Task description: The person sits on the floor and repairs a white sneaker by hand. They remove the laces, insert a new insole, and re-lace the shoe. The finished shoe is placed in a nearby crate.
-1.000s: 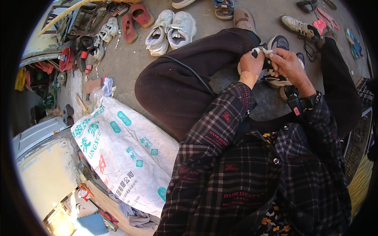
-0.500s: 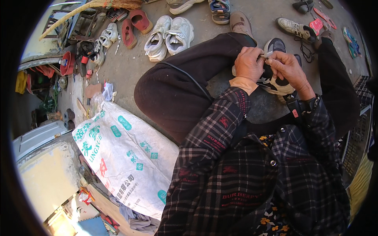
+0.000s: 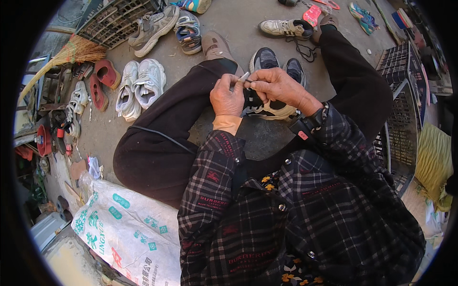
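My left hand is closed in a pinch, with a small white stick-like piece poking up at its fingertips. My right hand meets it there, thumb and forefinger pinched on a thin dark bit beside the white piece; I cannot make out what that bit is. Below and behind the hands, between my legs, stands a black and white sneaker, partly hidden by my fingers. Two dark shoe toes, one a grey-black sneaker, show just beyond. A dark cord lies across my left trouser leg.
White sneakers and red slip-ons stand to the left, near a straw broom. A pale sneaker with loose black laces lies ahead. Plastic crates stand at right. A white woven sack lies by my left knee.
The view has swung rightward, so the scene sits further left and the crates show more. Both hands stay together at the white piece, fingers slightly shifted.
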### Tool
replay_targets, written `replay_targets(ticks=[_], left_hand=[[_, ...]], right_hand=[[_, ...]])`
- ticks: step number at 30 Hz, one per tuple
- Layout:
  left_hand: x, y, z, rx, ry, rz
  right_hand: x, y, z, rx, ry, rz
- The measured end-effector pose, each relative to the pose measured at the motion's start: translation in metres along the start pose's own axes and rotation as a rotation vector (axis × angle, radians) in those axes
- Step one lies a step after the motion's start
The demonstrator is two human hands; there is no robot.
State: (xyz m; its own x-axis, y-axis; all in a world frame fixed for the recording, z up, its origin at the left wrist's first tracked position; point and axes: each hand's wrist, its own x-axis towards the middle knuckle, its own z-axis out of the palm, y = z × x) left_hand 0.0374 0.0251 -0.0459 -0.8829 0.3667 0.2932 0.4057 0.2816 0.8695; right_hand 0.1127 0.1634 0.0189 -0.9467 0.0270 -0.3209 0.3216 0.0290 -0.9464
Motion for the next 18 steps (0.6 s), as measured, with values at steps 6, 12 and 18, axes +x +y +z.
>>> replay_targets(ticks=[6,12,18], left_hand=[[0.007,-0.009,-0.006,0.012,0.089,-0.197],[0.001,-0.005,-0.002,-0.08,-0.053,-0.194],[-0.004,0.005,0.001,-0.031,-0.104,-0.033]], right_hand=[[-0.012,-0.002,-0.006,-0.032,-0.22,-0.055],[-0.019,-0.012,-0.008,-0.071,-0.337,0.264],[0.001,-0.01,0.001,-0.153,-0.073,0.171]])
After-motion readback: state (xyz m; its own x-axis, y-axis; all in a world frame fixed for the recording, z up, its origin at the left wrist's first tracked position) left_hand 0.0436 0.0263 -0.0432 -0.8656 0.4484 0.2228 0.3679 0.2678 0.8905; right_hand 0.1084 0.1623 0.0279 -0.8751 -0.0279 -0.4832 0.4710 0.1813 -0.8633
